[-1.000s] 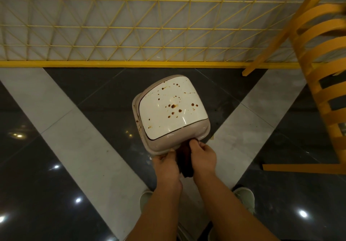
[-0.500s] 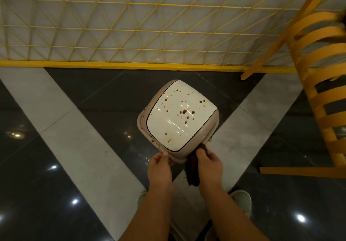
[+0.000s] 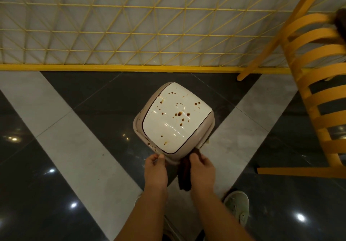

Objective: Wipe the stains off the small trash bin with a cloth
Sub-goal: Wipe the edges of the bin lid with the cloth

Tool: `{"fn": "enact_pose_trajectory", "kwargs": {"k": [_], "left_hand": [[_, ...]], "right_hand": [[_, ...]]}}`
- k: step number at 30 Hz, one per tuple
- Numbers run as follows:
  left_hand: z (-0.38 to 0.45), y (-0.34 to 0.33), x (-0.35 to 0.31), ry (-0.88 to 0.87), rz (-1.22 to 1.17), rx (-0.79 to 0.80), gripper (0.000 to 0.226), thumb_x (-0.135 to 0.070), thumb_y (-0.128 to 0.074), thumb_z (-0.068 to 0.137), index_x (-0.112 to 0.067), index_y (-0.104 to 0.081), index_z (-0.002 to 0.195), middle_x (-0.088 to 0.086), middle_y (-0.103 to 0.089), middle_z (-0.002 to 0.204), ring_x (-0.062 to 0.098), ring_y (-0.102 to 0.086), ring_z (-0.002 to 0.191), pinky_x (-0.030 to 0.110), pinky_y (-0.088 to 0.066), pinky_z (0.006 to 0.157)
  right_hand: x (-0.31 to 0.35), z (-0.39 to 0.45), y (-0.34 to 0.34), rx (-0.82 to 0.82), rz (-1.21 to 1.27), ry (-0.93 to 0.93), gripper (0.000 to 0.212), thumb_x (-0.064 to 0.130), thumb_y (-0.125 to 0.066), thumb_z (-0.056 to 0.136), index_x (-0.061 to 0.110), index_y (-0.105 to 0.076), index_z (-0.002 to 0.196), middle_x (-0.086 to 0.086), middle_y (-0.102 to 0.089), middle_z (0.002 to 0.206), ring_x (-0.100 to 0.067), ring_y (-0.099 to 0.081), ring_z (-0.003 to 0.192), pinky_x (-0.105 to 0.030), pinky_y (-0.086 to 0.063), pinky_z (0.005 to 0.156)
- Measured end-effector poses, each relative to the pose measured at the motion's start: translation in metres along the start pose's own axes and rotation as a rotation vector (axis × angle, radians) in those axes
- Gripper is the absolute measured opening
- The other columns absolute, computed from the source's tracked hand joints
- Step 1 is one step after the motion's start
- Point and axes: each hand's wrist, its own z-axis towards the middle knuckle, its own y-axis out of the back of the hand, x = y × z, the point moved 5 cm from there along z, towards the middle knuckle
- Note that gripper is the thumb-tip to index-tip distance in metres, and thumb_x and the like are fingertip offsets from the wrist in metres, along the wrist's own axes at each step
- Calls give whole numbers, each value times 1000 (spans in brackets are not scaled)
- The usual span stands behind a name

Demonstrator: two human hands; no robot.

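From the head camera, a glossy dark tiled floor (image 3: pixel 56 194) is stretching out below, crossed by two pale stone bands (image 3: pixel 74 147) that are meeting in a V near the person's feet, with small ceiling lights glinting in the dark tiles. Along the far edge a yellow wire lattice fence (image 3: pixel 112 35) is standing on a solid yellow base rail, with a pale wall behind it. At the right a yellow slatted chair (image 3: pixel 314 91) is curving out of the frame, its upper part cut off and blurred by something dark at the corner that cannot be made out. The small trash bin (image 3: pixel 174 121) is sitting in the middle of the view on the dark tile inside the V, seen from above, its white lid speckled with brown stains and ringed by a beige rim. The left hand (image 3: pixel 156 169) is gripping the bin's near rim, fingers curled over the edge with the thumb on top. The right hand (image 3: pixel 202 167) is holding a dark cloth (image 3: pixel 184 175) against the bin's near right corner, fingers curled round it; most of the cloth is hanging down between the two wrists, and the fingertips are hiding under the rim. A pale green shoe (image 3: pixel 237 207) is showing beside the right forearm; the other foot is mostly hiding behind the arms.
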Motion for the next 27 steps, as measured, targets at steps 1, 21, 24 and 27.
{"fn": "enact_pose_trajectory", "kwargs": {"k": [1,21,24,27], "left_hand": [[-1,0,1,3,-1,10,26,-25,-49,97,-17,-54,122,8,-60,119,23,-56,107,41,-44,98],[-15,0,5,-9,-22,-17,6,-24,-61,91,-24,-55,88,3,-67,101,23,-61,104,44,-42,104],[-14,-1,7,-50,-14,-36,10,-22,-60,92,-19,-54,99,4,-65,101,22,-59,100,43,-43,102],[-8,0,8,-48,5,-40,11,-25,-60,91,-21,-53,99,5,-63,111,25,-57,107,46,-43,103]], "right_hand": [[-12,-8,-6,22,2,-18,23,22,-59,92,14,-63,113,-7,-66,104,-27,-63,96,-43,-55,87],[23,7,35,-112,83,25,28,21,-57,93,18,-60,121,-7,-65,108,-24,-63,93,-32,-54,67],[1,-10,9,-91,161,-9,26,17,-60,91,13,-62,117,-8,-66,109,-26,-61,100,-42,-53,89],[-2,-8,3,-43,115,-69,26,20,-63,89,13,-62,114,-8,-66,108,-27,-61,100,-42,-53,89]]}}
